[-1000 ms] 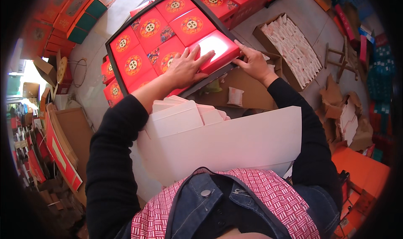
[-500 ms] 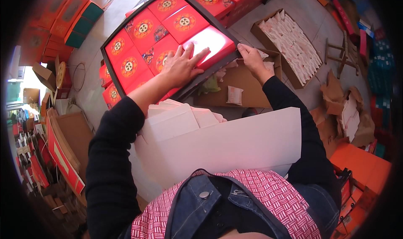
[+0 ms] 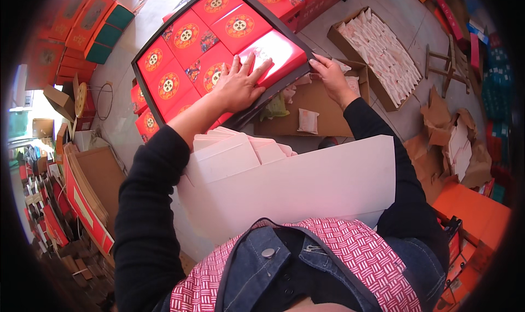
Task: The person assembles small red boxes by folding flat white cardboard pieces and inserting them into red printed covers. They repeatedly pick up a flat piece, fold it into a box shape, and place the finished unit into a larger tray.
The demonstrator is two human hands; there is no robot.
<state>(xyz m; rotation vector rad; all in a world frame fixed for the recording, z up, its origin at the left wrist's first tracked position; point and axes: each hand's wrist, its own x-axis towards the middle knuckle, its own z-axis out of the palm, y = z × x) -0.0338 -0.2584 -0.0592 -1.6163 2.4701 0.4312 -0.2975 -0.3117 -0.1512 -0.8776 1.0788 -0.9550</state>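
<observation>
Beyond red boxes, tiled floor, wooden stool

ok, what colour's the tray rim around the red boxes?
The tray rim is black, best seen in the head view.

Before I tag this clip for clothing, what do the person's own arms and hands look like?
Plain black and long, the left sleeve is wrinkled and stops short of the wrist; the matching right sleeve ends nearer the wrist. The left hand and right hand wear no gloves.
</observation>
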